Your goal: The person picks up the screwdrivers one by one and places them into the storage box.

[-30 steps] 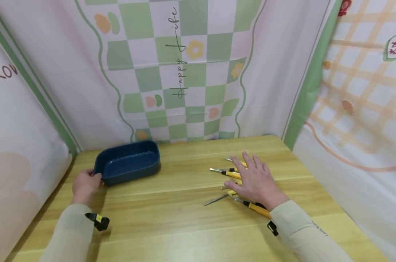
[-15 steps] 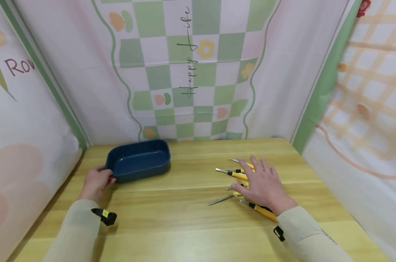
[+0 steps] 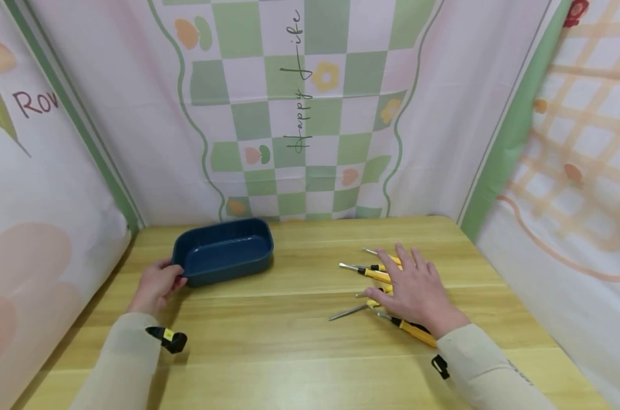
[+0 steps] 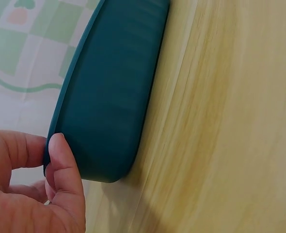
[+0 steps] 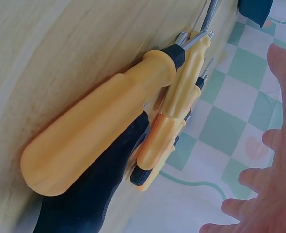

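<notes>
A dark blue rectangular tray (image 3: pixel 223 274) stands at the back left of the table. My left hand (image 3: pixel 158 285) pinches its near left corner, with the thumb on the outer wall and fingers at the rim, as the left wrist view (image 4: pixel 41 189) confirms. Several screwdrivers with yellow handles (image 3: pixel 376 275) lie scattered on the right side. Over them my right hand (image 3: pixel 417 287) is spread, fingers straight, and it hides some of the handles. In the right wrist view, one large yellow-handled screwdriver (image 5: pixel 99 126) lies nearest, beside a black handle (image 5: pixel 94 184); the hand appears apart from them.
The wooden table (image 3: pixel 289 353) ends at a checked curtain (image 3: pixel 305 114) behind. Printed cloth (image 3: pixel 571 171) hangs at the right, and another cloth (image 3: pixel 48 188) at the left. Bare wood lies between the tray and the screwdrivers.
The tray has slid slightly to the right with my left hand on it. The head view has turned a little to the left. My right hand stays over the screwdrivers.
</notes>
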Tool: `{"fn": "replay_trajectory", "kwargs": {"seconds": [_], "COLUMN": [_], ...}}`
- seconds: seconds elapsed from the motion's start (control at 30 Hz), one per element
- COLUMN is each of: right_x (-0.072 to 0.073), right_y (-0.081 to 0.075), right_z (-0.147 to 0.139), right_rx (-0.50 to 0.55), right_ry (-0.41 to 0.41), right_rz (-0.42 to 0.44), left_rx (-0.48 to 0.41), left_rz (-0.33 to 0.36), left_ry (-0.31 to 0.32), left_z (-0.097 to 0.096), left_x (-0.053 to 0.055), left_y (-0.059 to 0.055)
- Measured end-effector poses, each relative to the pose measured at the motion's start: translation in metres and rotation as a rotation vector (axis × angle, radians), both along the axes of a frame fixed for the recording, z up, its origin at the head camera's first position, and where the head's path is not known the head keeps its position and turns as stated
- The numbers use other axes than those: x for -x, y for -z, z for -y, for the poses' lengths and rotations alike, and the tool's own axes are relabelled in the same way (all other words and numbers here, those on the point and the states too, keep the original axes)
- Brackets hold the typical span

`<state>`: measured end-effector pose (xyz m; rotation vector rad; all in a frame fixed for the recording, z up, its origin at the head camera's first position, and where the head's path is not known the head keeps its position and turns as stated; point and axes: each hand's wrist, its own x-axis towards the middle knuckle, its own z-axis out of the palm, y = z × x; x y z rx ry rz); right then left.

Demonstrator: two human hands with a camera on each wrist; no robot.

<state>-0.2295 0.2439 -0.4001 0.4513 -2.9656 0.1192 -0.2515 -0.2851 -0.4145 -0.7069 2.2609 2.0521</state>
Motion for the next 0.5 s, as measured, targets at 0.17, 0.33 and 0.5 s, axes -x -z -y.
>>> {"fn": "replay_trajectory", "kwargs": {"seconds": [0.17, 0.33, 0.5], "right_x": [-0.0005, -0.0018, -0.0024], "right_y": [-0.0004, -0.0002, 0.0004], "right_z": [-0.0011, -0.0022, -0.0032], "right_rx": [-0.004, -0.004, 0.004], "right_ry": [-0.003, -0.006, -0.006], "right_rz": [-0.004, -0.011, -0.011], "left_rx": [-0.021, -0.016, -0.046], "left_rz": [-0.006, 0.001, -0.01], "left_ry": [0.028, 0.061, 0.069], "left_z": [-0.0021, -0.004, -0.007], "left_x": [-0.0013, -0.0032, -0.0054], "left_y": [-0.0005, -0.0004, 0.0001]}}
